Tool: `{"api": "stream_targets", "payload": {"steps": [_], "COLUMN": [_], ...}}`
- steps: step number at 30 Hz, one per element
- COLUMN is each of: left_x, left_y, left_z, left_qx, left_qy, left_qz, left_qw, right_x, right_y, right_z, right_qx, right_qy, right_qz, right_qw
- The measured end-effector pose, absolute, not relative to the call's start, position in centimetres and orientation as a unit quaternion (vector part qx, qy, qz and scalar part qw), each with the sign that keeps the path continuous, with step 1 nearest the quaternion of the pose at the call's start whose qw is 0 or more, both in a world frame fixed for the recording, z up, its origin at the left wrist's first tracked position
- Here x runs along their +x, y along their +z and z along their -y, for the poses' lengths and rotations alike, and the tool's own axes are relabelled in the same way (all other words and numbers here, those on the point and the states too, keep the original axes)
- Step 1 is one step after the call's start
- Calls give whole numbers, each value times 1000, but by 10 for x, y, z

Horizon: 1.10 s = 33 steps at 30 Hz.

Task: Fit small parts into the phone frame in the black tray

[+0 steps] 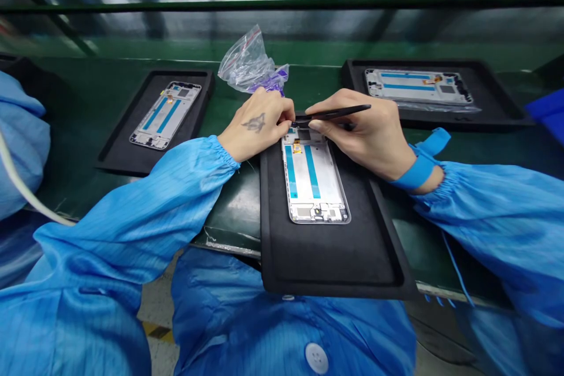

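A white phone frame (315, 179) with two blue strips lies in a black tray (335, 252) right in front of me. My right hand (365, 135) is closed around black tweezers (335, 113), whose tips point left at the frame's top edge. My left hand (258, 123) rests at the frame's top left corner, fingers curled and pinched beside the tweezer tips. What those fingers pinch is too small to make out. Both arms wear blue sleeves; a blue strap circles my right wrist.
A second black tray (127, 147) with a phone frame (166, 114) sits to the left, a third tray (493, 100) with a frame (418, 85) at the back right. A clear plastic bag (249, 64) with purple pieces lies behind my hands. Another person's blue sleeve (20, 141) is at far left.
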<state>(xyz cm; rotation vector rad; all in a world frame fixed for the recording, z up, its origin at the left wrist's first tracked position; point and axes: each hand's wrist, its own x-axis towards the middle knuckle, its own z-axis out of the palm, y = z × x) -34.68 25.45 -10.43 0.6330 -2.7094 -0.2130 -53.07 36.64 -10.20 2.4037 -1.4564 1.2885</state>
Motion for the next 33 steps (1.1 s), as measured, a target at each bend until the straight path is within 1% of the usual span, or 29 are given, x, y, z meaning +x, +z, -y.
{"api": "stream_targets", "payload": {"steps": [8, 12, 27, 33], "left_x": [-347, -347, -347, -346], "left_y": [-107, -107, -107, -108], "left_z": [-254, -255, -256, -256], "left_qx": [223, 226, 231, 228], "left_qy": [-91, -97, -94, -97], "left_qz": [952, 950, 950, 948], "left_qw": [192, 192, 190, 198], "right_x": [-530, -529, -529, -530], "right_y": [-101, -100, -102, -98], "right_z": [-363, -362, -358, -358], "right_qx": [721, 701, 694, 699], "right_qy": [437, 446, 453, 455], "right_qz": [534, 551, 554, 543], "right_qw": [-54, -77, -76, -91]}}
